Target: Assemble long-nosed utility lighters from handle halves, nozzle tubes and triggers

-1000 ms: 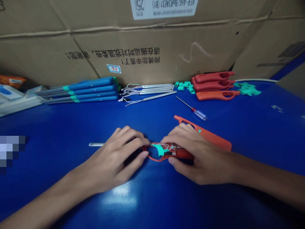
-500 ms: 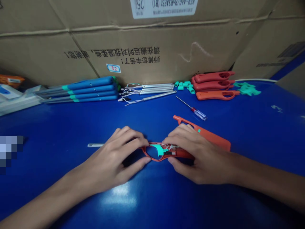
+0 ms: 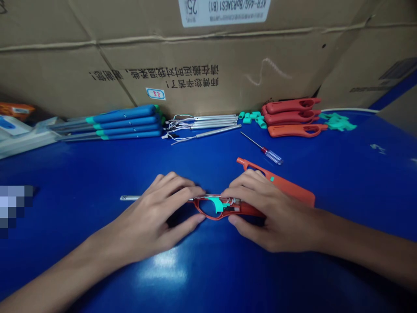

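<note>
Head cam gives you a nice clear look here: your left hand (image 3: 151, 217) and right hand (image 3: 273, 213) are closed around an open red utility-lighter shell (image 3: 250, 210), which lies flat on the blue workbench (image 3: 358, 182), about mid-table on the near side. Its long axis runs left to right, roughly square to you. The looped end sits by your left thumb, while the wired end is under your right fingers (image 3: 247, 184), so your right hand is closer to the wiring. A teal trigger (image 3: 216, 204) sits in the loop, with thin wires (image 3: 230, 201) running just right of it. A metal tube (image 3: 130, 198) pokes out left from under your left palm, in line with the shell.

Both hands have hold of the shell, thumbs on the near edge and fingers over the top. An orange cover half (image 3: 286, 187) lies angled just behind your right hand. Farther off are a small screwdriver (image 3: 269, 152), a row of blue lighters (image 3: 110, 124), wired metal tubes (image 3: 208, 122), red shells (image 3: 291, 115) and loose teal parts (image 3: 339, 121), all set out along a cardboard box (image 3: 228, 87).
</note>
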A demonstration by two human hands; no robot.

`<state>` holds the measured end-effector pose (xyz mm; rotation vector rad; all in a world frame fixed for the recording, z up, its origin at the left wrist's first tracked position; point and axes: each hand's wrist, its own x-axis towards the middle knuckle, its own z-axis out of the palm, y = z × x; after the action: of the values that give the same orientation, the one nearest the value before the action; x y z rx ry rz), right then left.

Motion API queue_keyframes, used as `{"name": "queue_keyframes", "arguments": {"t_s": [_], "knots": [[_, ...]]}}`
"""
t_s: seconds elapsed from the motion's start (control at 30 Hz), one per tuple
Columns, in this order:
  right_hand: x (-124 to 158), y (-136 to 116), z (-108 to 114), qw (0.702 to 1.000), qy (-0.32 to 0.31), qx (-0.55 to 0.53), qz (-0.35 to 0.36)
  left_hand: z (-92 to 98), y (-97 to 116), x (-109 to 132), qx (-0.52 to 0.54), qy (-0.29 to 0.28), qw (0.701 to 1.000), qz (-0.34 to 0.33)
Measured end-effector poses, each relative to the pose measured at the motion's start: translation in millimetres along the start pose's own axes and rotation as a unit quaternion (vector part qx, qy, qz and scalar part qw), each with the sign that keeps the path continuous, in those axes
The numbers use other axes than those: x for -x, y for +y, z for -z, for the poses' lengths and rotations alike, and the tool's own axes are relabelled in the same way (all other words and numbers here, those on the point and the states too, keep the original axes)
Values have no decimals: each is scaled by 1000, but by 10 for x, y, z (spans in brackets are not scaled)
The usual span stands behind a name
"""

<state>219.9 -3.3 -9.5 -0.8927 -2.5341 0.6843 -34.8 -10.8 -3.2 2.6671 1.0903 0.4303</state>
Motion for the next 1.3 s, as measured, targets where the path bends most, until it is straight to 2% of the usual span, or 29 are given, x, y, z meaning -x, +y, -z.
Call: {"name": "queue_keyframes", "arguments": {"t_s": [0.27, 0.53, 0.87, 1.3], "knots": [[4, -7, 6, 1000, -4, -2, -4, 10, 7, -8, 9, -19, 1000, 7], [5, -16, 15, 1000, -4, 7, 1, 23, 16, -16, 26, -14, 1000, 9], [5, 2, -9, 999, 14, 29, 11, -61, 59, -127, 87, 57, 994, 46], [2, 1, -7, 1000, 6, 25, 12, -51, 37, -125, 68, 49, 996, 20]]}}
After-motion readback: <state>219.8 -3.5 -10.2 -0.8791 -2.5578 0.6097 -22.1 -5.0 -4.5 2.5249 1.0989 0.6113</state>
